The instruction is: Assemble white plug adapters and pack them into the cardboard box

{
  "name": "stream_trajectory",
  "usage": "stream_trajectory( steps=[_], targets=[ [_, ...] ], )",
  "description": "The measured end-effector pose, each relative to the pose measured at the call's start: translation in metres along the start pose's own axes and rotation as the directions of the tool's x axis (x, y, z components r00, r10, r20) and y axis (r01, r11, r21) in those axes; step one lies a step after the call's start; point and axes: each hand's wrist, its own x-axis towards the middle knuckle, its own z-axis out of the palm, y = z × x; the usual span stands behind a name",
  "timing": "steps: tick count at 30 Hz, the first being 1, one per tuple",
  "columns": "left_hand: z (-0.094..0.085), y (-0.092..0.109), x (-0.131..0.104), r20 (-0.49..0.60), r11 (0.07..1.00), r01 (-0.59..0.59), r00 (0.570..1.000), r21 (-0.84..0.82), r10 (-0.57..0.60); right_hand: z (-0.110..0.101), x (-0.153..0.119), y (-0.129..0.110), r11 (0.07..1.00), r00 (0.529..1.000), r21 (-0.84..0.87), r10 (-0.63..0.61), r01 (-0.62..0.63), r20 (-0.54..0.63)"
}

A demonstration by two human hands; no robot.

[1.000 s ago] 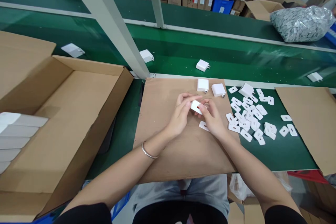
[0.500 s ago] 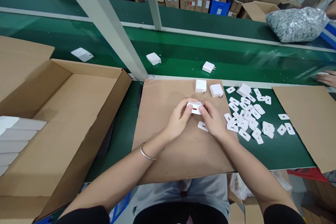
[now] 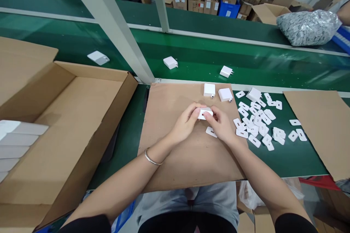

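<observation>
Between my two hands is a white USB charger (image 3: 205, 110), its port face turned toward me. My left hand (image 3: 186, 121) closes on its left side, and my right hand (image 3: 221, 123) grips the right side with the thumb pressed on the front face. One loose white cover plate (image 3: 211, 131) with a slot lies on the cardboard sheet (image 3: 175, 160), just beneath my right hand. Two more white chargers, one (image 3: 209, 90) beside the other (image 3: 225, 95), rest behind my hands. Right of them, many loose cover plates (image 3: 257, 120) are heaped on the green table.
An open cardboard box (image 3: 79, 123) with white chargers stacked in it stands at the left. Several chargers, one (image 3: 170, 62) near the middle, ride on the green belt (image 3: 191, 49) behind a white post (image 3: 115, 25). A bag of small parts (image 3: 308, 27) sits far right.
My right thumb has shifted left across the charger's face, covering part of the port. The chargers on the belt have moved right. Another person's hand at the right edge has left view.
</observation>
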Motion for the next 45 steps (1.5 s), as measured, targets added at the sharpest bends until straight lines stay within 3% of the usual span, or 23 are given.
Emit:
stream_trajectory(
  steps=[9, 11, 13, 15, 17, 19, 21, 24, 27, 29, 32, 35, 37, 40, 42, 45],
  targets=[
    [-0.003, -0.004, 0.001, 0.001, 1.000, 0.022, 1.000, -0.009, -0.022, 0.001, 0.001, 0.003, 1.000, 1.000, -0.012, 0.008, -0.007, 0.021],
    [-0.003, -0.007, 0.002, -0.005, 1.000, 0.002, 1.000, -0.011, -0.002, 0.000, 0.001, 0.003, 0.998, 0.999, -0.041, -0.051, 0.051, 0.011],
    [-0.001, -0.009, 0.004, -0.019, 0.992, 0.011, 1.000, -0.125, -0.013, -0.003, 0.002, 0.002, 0.979, 0.988, -0.129, -0.156, 0.156, 0.009],
    [0.001, -0.009, 0.007, 0.025, 0.929, 0.111, 0.994, -0.352, -0.110, -0.006, 0.003, 0.001, 0.933, 0.965, -0.248, -0.259, 0.262, 0.046],
    [0.003, -0.006, 0.009, 0.158, 0.795, 0.270, 0.963, -0.543, -0.219, -0.008, 0.005, -0.001, 0.885, 0.950, -0.346, -0.293, 0.311, 0.103],
    [0.002, -0.002, 0.011, 0.278, 0.682, 0.386, 0.922, -0.621, -0.269, -0.010, 0.006, -0.001, 0.853, 0.950, -0.419, -0.283, 0.312, 0.132],
    [0.000, 0.000, 0.014, 0.293, 0.632, 0.410, 0.912, -0.658, -0.286, -0.013, 0.007, -0.001, 0.822, 0.957, -0.491, -0.266, 0.289, 0.119],
    [-0.004, -0.002, 0.019, 0.163, 0.645, 0.330, 0.938, -0.689, -0.305, -0.019, 0.005, 0.001, 0.728, 0.957, -0.623, -0.251, 0.286, 0.146],
    [-0.013, 0.006, 0.023, -0.065, 0.766, 0.138, 0.971, -0.628, -0.229, -0.028, 0.003, 0.005, 0.578, 0.943, -0.745, -0.219, 0.332, 0.250],
    [-0.023, 0.024, 0.017, -0.172, 0.859, -0.003, 0.980, -0.511, -0.100, -0.033, 0.005, 0.010, 0.546, 0.936, -0.760, -0.196, 0.353, 0.293],
    [-0.041, 0.070, -0.009, -0.270, 0.965, -0.167, 0.957, -0.204, 0.108, -0.037, 0.013, 0.018, 0.596, 0.919, -0.703, -0.187, 0.388, 0.348],
    [-0.070, 0.109, -0.042, -0.344, 0.944, -0.201, 0.894, 0.261, 0.286, -0.039, 0.015, 0.023, 0.634, 0.914, -0.662, -0.211, 0.399, 0.348],
    [-0.105, 0.118, -0.054, -0.339, 0.813, -0.114, 0.869, 0.571, 0.360, -0.041, 0.014, 0.025, 0.618, 0.920, -0.682, -0.224, 0.390, 0.323],
    [-0.179, 0.100, -0.059, -0.406, 0.510, 0.226, 0.872, 0.830, 0.274, -0.045, 0.010, 0.026, 0.597, 0.936, -0.722, -0.205, 0.350, 0.285],
    [-0.229, 0.078, -0.062, -0.511, 0.299, 0.448, 0.840, 0.842, 0.180, -0.047, 0.008, 0.026, 0.603, 0.949, -0.733, -0.179, 0.315, 0.261],
    [-0.285, 0.044, -0.075, -0.595, 0.091, 0.589, 0.801, 0.803, 0.060, -0.049, 0.007, 0.024, 0.623, 0.961, -0.733, -0.142, 0.274, 0.239]
  ],
)
